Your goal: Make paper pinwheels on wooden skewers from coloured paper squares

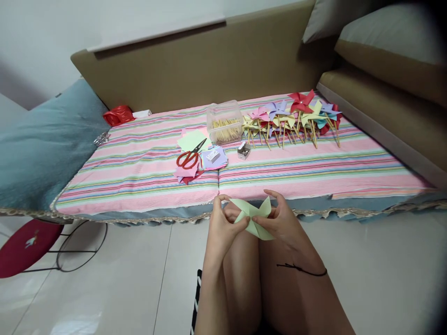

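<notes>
Pinching the pale green paper [261, 232] from both sides, the left hand [223, 225] and the right hand [283, 224] are each clamped on it, thumbs pressed close together near its centre. The paper is held above the person's knees [244, 270], in front of the sofa's striped cloth [139, 179], its blades spread out like a pinwheel.

Uneven thumb pressure looks like the main danger: if one thumb lifts, a gathered corner could spring loose and the shape could open out. Pressing too hard could instead crease the blades flat, and pulling the hands apart might tear the thin paper near the middle. With nothing but the knees beneath, a slip could drop it to the floor [132, 288].

On the cloth, the small open box [243, 152] of what seem to be metal pieces could tip and scatter if a sleeveless forearm brushed it while reaching across. The scissors [195, 151] lie on loose paper sheets, so dragging them carelessly could shift or nick those.
</notes>
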{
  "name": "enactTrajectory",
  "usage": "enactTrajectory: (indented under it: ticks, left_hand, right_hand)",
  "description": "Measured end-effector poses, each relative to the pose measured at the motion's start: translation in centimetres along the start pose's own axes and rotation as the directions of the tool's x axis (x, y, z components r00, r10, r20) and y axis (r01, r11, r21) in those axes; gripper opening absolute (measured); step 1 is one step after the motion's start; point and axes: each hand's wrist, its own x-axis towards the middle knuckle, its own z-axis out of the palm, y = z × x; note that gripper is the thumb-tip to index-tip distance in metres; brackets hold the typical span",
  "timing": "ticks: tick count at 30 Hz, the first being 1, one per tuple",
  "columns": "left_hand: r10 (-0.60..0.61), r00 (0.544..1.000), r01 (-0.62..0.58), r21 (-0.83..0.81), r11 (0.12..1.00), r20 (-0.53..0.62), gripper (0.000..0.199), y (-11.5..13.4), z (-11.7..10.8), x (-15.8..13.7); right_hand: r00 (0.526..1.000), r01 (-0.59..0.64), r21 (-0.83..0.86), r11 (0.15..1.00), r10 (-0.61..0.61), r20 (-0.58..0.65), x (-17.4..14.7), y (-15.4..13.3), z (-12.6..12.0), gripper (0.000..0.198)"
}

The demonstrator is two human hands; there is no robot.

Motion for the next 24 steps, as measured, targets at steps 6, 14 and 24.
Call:
enactTrajectory:
  ticks: [6,14,24]
  left_hand:
    - [-0.015,1.000,0.015,-0.020,1.000,-0.026,0.053,-0.2,0.0,0.9]
    - [-0.034,0.999,0.031,-0.130,0.991,-0.020,0.055,0.7,-0.6,3.6]
    - [0.109,0.930,-0.166,-0.137,0.977,-0.351,0.065,3.6,-2.2,13.4]
  right_hand:
    - [0.960,-0.206,-0.006,0.978,0.204,0.191,1.0,-0.7,0.1,0.087]
    - [0.945,-0.160,0.099,0.982,0.124,0.302,3.2,-2.4,2.0,0.091]
    - [0.929,0.370,-0.251,0.895,-0.364,0.071,17.0,-1.8,3.1,0.022]
